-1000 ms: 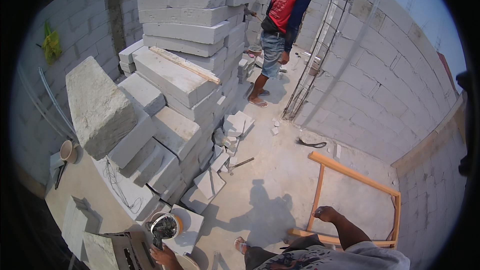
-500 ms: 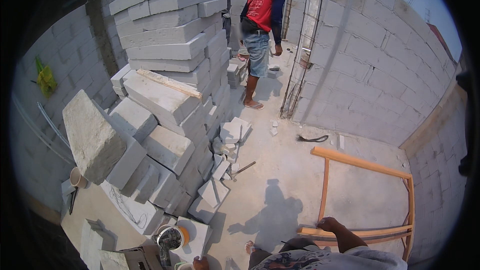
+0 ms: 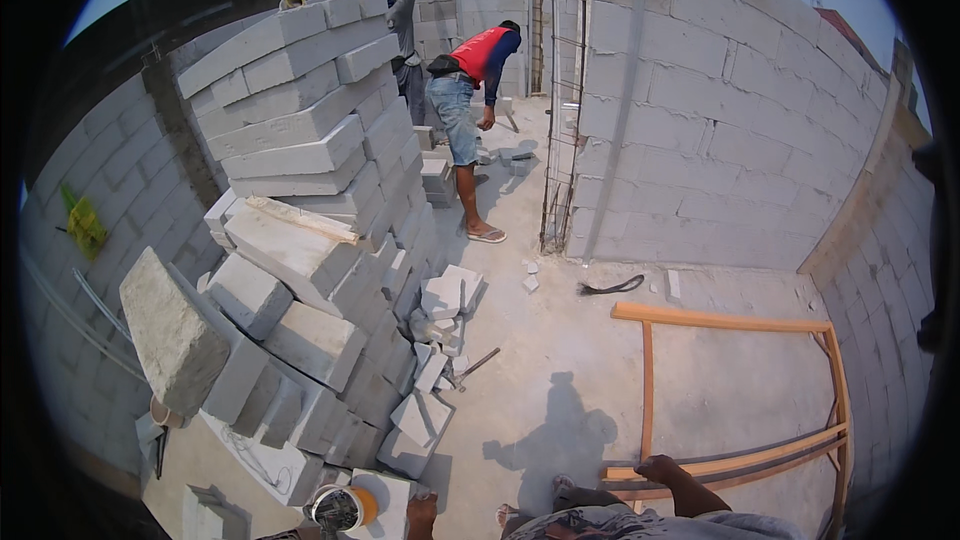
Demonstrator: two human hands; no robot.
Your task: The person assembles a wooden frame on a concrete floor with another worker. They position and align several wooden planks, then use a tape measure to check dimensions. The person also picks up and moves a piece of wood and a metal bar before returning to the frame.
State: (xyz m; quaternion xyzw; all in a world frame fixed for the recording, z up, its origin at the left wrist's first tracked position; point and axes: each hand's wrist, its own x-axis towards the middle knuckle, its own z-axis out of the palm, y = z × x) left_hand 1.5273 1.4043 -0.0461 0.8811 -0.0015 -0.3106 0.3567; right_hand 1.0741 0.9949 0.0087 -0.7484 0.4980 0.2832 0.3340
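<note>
My left hand (image 3: 422, 517) is at the lower edge, beside a pale block (image 3: 385, 492) and right of an orange-and-white bucket (image 3: 368, 507) with dark contents. Its fingers are too small and cut off to read. My right hand (image 3: 657, 470) is curled over the near rail of an orange-brown wooden frame (image 3: 730, 321) lying on the floor. Whether it touches the rail, or has anything in it, is hidden.
A tall, uneven stack of grey blocks (image 3: 290, 130) stands at left, with broken pieces and a hammer (image 3: 477, 368) at its foot. Ahead, a person in red (image 3: 484, 50) bends over, another in grey (image 3: 404, 25) behind. A block wall (image 3: 740, 110) and steel bars (image 3: 562, 140) rise at right.
The person in red has gone from standing to bending forward. The view has shifted, so the grey worker shows more. My left hand has come further into view; my right stays by the rail.
</note>
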